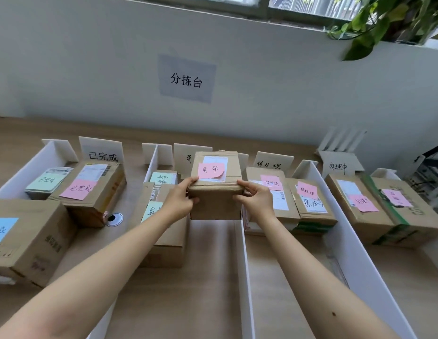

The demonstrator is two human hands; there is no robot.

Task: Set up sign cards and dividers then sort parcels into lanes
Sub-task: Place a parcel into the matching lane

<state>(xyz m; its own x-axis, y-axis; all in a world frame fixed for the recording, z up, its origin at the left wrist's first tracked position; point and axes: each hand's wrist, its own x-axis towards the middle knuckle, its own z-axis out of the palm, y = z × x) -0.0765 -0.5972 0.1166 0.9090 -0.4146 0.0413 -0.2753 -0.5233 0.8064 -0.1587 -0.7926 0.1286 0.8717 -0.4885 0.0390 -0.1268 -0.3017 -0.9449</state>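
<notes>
Centrally, both hands grip a small brown parcel (214, 192) at its near top edge, the left hand (180, 200) pinching the left corner and the right hand (256, 204) the right. It seems lifted clear of the tabletop (208, 277), in the second lane from the left. Its pink note (211, 170) appears to match the half-hidden sign card (186, 156) just behind, so this lane looks right; lower it level, note up, into the gap between the cardboard box (164, 238) on the left and the white divider (242, 253) on the right, nudging neither.
</notes>
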